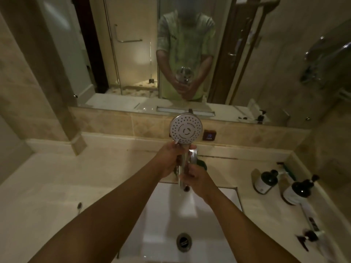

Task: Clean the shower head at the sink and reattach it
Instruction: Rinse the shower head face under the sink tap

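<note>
A wide mirror point(133, 54) spans the wall above a pale counter point(57, 177) and white sink point(171, 215). Over the basin, a person's left hand point(169, 160) and right hand point(197, 177), fingers wrapped closed, grip the chrome handle of a shower head point(186, 129), its spray face upright.
</note>
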Available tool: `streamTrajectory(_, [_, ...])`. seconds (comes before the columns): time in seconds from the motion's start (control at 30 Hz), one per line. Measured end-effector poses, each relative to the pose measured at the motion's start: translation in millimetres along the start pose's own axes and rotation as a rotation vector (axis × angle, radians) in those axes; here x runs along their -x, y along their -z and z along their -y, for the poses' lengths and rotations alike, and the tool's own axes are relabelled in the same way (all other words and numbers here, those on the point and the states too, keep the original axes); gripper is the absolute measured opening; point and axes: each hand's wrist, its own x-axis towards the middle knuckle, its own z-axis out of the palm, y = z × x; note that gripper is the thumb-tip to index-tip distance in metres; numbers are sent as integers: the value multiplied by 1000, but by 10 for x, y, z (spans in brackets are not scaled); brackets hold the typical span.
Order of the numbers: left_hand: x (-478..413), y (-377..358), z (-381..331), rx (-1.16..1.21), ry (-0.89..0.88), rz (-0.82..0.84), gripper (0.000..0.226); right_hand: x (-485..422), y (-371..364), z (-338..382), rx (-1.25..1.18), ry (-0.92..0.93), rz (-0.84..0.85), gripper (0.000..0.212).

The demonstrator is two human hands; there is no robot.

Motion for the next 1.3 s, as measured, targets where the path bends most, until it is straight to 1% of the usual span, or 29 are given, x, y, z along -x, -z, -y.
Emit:
streamTrajectory(0.1, [-40,-28,-122,-63,-17,25,36,-55,68,81,10,28,-45,3])
streamTrajectory(0.17, [-29,-4,-145,-60,-23,45,37,-78,62,95,22,43,-60,1])
streamTrajectory(0.23, [14,31,-75,-51,-24,24,36,-70,10,71,-6,39,-64,2])
streamTrajectory(0.37, [125,74,221,-142,-24,-82,19,-5,-103,-81,-34,-49,-32,13])
streamTrajectory(0.47, [205,65,307,-143,-6,-79,17,25,-138,-191,-59,-81,-19,15])
streamTrajectory(0.67, [195,9,312,-113,30,-76,22,83,-10,-299,-54,-71,-9,12])
streamTrajectory(0.77, [137,-75,293,-85,42,-81,20,100,164,-350,-143,-44,-24,13])
streamTrajectory(0.83, [95,-146,267,-90,55,-81,20,75,283,-328,-197,-11,-54,18])
streamTrajectory(0.97, [59,-295,265,-142,87,-57,28,-51,455,-165,-273,28,-147,27])
streamTrajectory(1.03, [51,-372,273,-173,105,-20,31,-114,512,-68,-313,24,-168,22])
streamTrajectory(1.13, [31,-477,265,-250,105,47,30,-107,566,-15,-391,-46,-244,11])
streamTrajectory(1.23, [-9,-494,249,-311,100,114,26,-16,593,-7,-378,-80,-282,14])
streamTrajectory(1.3, [-24,-490,307,-309,122,179,27,102,579,-4,-369,-95,-329,18])
